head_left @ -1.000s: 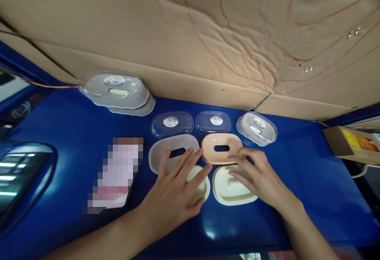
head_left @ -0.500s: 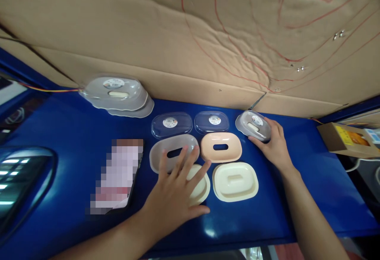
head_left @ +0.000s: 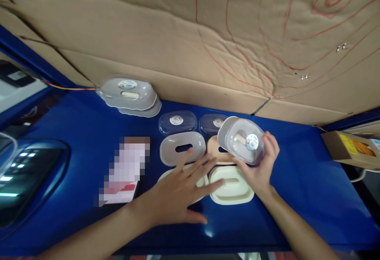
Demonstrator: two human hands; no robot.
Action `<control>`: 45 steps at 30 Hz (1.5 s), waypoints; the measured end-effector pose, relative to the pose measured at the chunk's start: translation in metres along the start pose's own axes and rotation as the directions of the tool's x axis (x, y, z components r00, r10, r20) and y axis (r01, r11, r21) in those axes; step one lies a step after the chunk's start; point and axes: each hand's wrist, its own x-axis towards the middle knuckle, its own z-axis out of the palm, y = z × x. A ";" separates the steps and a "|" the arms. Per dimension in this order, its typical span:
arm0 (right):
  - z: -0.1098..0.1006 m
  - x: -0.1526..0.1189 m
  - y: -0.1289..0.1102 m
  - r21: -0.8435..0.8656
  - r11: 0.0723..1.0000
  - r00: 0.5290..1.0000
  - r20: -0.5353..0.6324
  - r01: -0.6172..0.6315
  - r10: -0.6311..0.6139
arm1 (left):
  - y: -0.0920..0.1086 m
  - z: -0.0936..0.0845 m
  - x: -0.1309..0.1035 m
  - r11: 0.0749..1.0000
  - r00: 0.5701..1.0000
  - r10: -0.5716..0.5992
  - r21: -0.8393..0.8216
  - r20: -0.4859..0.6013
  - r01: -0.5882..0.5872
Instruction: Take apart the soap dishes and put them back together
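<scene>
In the head view, the right hand [head_left: 259,169] is gripping the box [head_left: 242,141] at its right edge, its grip closing thumb against fingers. The box is tilting over the peach dish [head_left: 213,146] and covering part of the right clear lid [head_left: 208,125]. The left hand [head_left: 176,198] is spreading its fingers wide over the left cream tray [head_left: 166,173]; whether it is touching cannot be told. Its fingertips are pointing toward the right cream tray [head_left: 234,194]. The grey dish [head_left: 168,149] is lying just beside the peach dish, below the left clear lid [head_left: 166,124]. A phone [head_left: 126,173] is lying left on the table [head_left: 299,212].
</scene>
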 end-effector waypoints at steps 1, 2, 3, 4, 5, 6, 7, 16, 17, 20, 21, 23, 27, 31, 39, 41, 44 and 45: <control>0.001 0.000 -0.003 0.005 1.000 1.000 0.002 -0.006 0.006 | 0.004 0.001 0.000 0.998 0.998 0.058 -0.008 -0.007 -0.058; 0.002 0.001 -0.004 0.017 1.000 1.000 0.003 -0.024 0.024 | 0.007 0.003 0.000 0.995 0.995 0.101 -0.016 -0.010 -0.101; 0.002 0.002 -0.003 0.031 0.998 0.999 0.005 -0.049 0.049 | 0.010 0.005 0.000 0.992 0.992 0.122 -0.023 -0.010 -0.123; 0.001 0.003 -0.002 0.049 0.995 0.997 0.004 -0.081 0.081 | 0.012 0.007 0.000 0.992 0.992 0.126 -0.027 -0.006 -0.126; 0.001 0.004 0.000 0.072 0.990 0.993 0.003 -0.122 0.122 | 0.013 0.009 0.000 0.993 0.993 0.119 -0.029 0.002 -0.119; 0.001 0.005 0.002 0.098 0.980 0.985 0.000 -0.171 0.172 | 0.014 0.010 0.000 0.994 0.994 0.108 -0.030 0.009 -0.108; 0.000 0.005 0.004 0.127 0.965 0.973 0.000 -0.227 0.229 | 0.013 0.011 0.000 0.995 0.995 0.098 -0.032 0.014 -0.098; -0.004 0.003 0.004 0.316 0.769 0.829 0.133 -0.555 0.543 | 0.015 -0.002 0.000 0.932 0.982 -0.070 -0.361 -0.175 0.002; -0.008 0.003 0.001 0.309 0.790 0.845 0.114 -0.530 0.522 | 0.017 -0.005 -0.001 0.864 0.969 -0.159 -0.502 -0.190 0.044; -0.020 0.003 -0.012 0.296 0.891 0.938 0.074 -0.345 0.339 | 0.023 -0.010 -0.003 0.433 0.906 -0.410 -0.897 -0.107 0.090; -0.025 0.002 -0.017 0.310 0.914 0.965 0.099 -0.263 0.245 | 0.024 -0.010 -0.002 0.276 0.889 -0.453 -0.959 -0.067 0.069; -0.030 0.000 -0.027 0.371 0.921 0.975 0.221 -0.117 0.035 | 0.025 -0.010 -0.002 0.065 0.872 -0.489 -0.998 -0.015 0.019; -0.030 -0.006 -0.036 0.476 0.879 0.860 0.441 0.018 -0.256 | 0.026 -0.004 -0.001 -0.015 0.904 -0.427 -1.000 0.005 -0.002; -0.027 -0.006 -0.038 0.519 0.853 0.833 0.495 -0.056 -0.247 | 0.026 0.000 -0.001 0.112 0.895 -0.443 -0.994 -0.056 -0.006; -0.037 0.024 0.020 0.140 0.979 0.943 0.317 -0.151 0.100 | 0.020 0.002 -0.003 0.130 0.928 -0.372 -0.991 -0.019 0.031; -0.035 0.030 0.047 0.028 0.973 0.917 0.341 -0.230 0.207 | 0.020 0.005 -0.005 0.145 0.930 -0.366 -0.989 -0.025 0.031; -0.029 0.033 0.076 -0.005 0.947 0.880 0.369 -0.321 0.300 | 0.021 0.007 -0.007 0.131 0.923 -0.383 -0.991 -0.039 0.013; -0.027 0.032 0.081 -0.011 0.946 0.873 0.380 -0.325 0.305 | 0.021 0.007 -0.007 0.117 0.923 -0.382 -0.993 -0.035 0.010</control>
